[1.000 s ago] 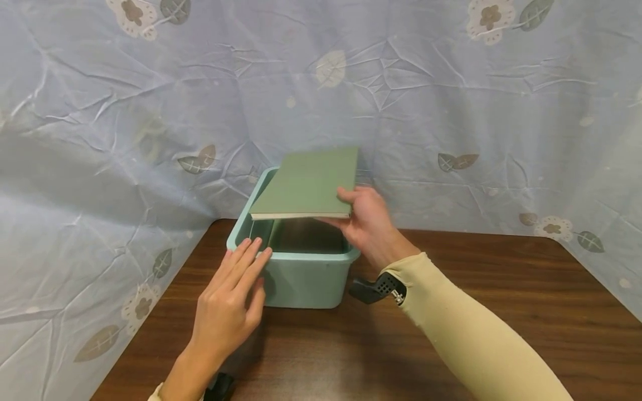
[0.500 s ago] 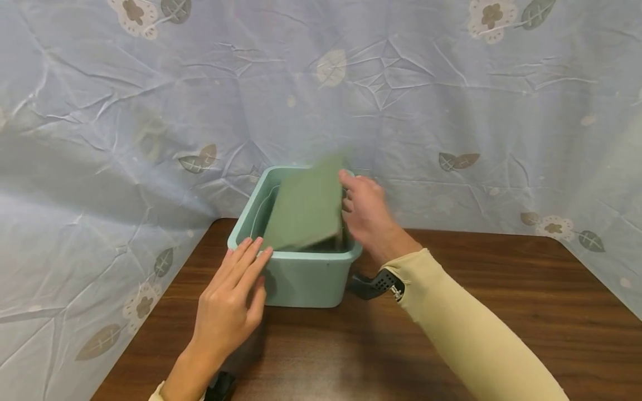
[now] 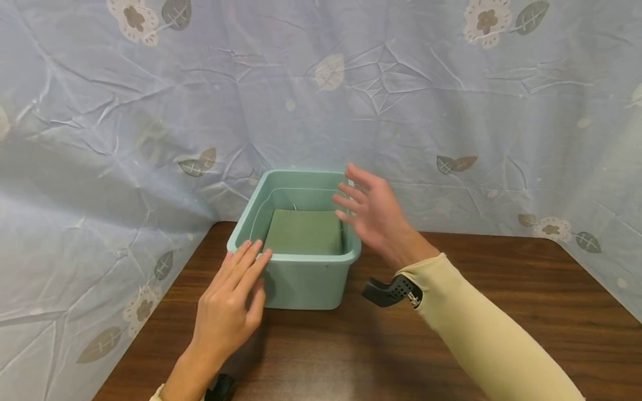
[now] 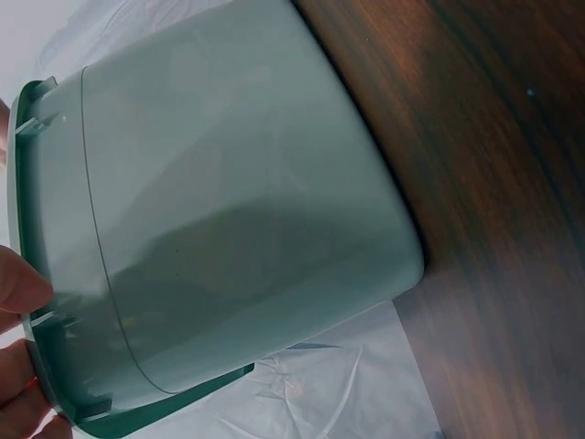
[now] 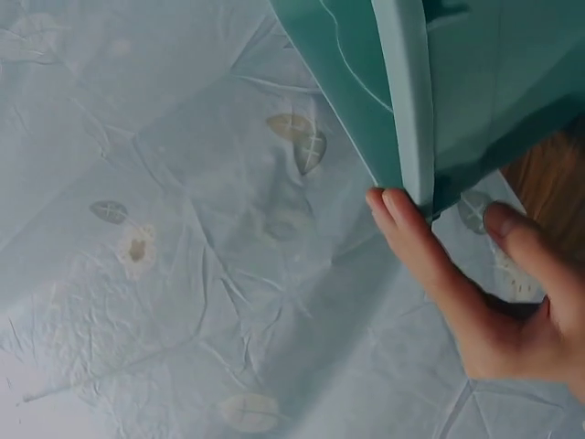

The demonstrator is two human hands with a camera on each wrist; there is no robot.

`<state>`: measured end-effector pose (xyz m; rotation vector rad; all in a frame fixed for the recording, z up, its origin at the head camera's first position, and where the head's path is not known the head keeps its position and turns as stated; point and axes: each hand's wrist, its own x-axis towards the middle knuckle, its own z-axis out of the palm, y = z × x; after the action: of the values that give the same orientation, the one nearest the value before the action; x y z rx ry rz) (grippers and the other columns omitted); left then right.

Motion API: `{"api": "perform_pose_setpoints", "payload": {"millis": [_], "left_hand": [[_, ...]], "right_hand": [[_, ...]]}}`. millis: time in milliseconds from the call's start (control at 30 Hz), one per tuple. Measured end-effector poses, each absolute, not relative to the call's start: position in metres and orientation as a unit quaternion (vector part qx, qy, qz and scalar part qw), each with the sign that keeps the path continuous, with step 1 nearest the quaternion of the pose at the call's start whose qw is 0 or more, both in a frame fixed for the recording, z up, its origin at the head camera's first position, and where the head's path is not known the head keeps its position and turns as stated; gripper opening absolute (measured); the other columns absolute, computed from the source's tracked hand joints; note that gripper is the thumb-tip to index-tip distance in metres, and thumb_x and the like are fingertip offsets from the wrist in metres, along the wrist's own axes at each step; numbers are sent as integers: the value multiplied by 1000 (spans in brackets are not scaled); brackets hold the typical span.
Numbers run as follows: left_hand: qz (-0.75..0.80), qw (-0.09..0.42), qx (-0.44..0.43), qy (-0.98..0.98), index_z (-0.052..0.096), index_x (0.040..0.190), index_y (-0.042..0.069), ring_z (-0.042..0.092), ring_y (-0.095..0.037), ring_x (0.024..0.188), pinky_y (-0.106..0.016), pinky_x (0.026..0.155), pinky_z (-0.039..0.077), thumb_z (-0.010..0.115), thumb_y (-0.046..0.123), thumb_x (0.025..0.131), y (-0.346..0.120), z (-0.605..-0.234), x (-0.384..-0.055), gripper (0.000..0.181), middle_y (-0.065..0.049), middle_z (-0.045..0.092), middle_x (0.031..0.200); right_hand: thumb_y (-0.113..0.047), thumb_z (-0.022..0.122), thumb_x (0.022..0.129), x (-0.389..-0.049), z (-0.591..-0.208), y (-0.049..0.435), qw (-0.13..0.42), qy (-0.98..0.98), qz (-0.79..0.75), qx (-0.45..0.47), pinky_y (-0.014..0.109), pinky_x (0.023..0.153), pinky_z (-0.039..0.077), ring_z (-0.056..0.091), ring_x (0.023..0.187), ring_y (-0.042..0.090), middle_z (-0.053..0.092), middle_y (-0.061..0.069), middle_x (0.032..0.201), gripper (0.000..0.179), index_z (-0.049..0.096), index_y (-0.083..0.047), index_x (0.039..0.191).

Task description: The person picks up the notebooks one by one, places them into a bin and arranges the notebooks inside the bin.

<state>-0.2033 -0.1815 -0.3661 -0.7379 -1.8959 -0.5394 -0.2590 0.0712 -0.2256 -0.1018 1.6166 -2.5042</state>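
Observation:
A green hardcover book (image 3: 303,231) lies inside the pale teal plastic bin (image 3: 306,284), toward its near end. My left hand (image 3: 228,303) rests its straight fingers on the bin's near left rim. In the left wrist view, fingertips (image 4: 23,283) show at the rim beside the bin's outer wall (image 4: 228,210). Over the bin's right rim, my right hand (image 3: 376,214) holds nothing, with its fingers spread. The right wrist view has that hand (image 5: 494,320) near the bin's rim (image 5: 407,101); whether it touches cannot be told.
The bin stands on a dark brown wood-grain table (image 3: 451,328). Behind and to both sides hangs a creased pale cloth (image 3: 401,128) printed with flowers and leaves. A black wrist mount (image 3: 388,291) sits below my right hand.
My right hand lowered the green book into the bin, let go of it and drew slightly back to the right. My left hand stayed on the rim.

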Motion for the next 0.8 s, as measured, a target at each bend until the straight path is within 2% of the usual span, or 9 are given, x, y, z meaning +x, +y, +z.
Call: {"api": "perform_pose_setpoints", "payload": {"millis": [233, 467, 667, 800], "left_hand": [[-221, 502, -308, -778, 63, 132, 6, 57, -34, 128, -45, 117, 39, 56, 6, 85, -181, -366, -204, 48, -13, 61, 138], [-218, 501, -307, -780, 63, 132, 6, 57, -34, 128, -43, 118, 37, 57, 5, 84, -181, -367, -203, 49, -13, 62, 137], [-218, 502, -305, -779, 64, 132, 6, 57, -34, 128, -42, 119, 36, 59, 4, 83, -182, -366, -203, 50, -12, 61, 138], [-218, 499, -304, -782, 63, 132, 6, 57, -34, 128, -41, 119, 36, 59, 4, 82, -183, -364, -202, 51, -11, 61, 139]], "right_hand": [[-36, 41, 103, -252, -226, 91, 79, 586, -800, -99, 47, 126, 20, 26, 150, 32, 21, 8, 164, 62, 20, -19, 158], [-38, 46, 101, -249, -226, 111, 60, 635, -758, -133, 50, 126, 18, 27, 150, 30, 26, 7, 163, 62, 26, -18, 157], [-37, 51, 100, -250, -235, 131, -48, 778, -598, -187, 52, 124, 24, 32, 148, 23, 37, 1, 159, 54, 41, -20, 151], [-43, 53, 99, -249, -245, 152, -119, 885, -398, -210, 57, 123, 22, 22, 152, 24, 27, -2, 163, 58, 38, -28, 153]]}}
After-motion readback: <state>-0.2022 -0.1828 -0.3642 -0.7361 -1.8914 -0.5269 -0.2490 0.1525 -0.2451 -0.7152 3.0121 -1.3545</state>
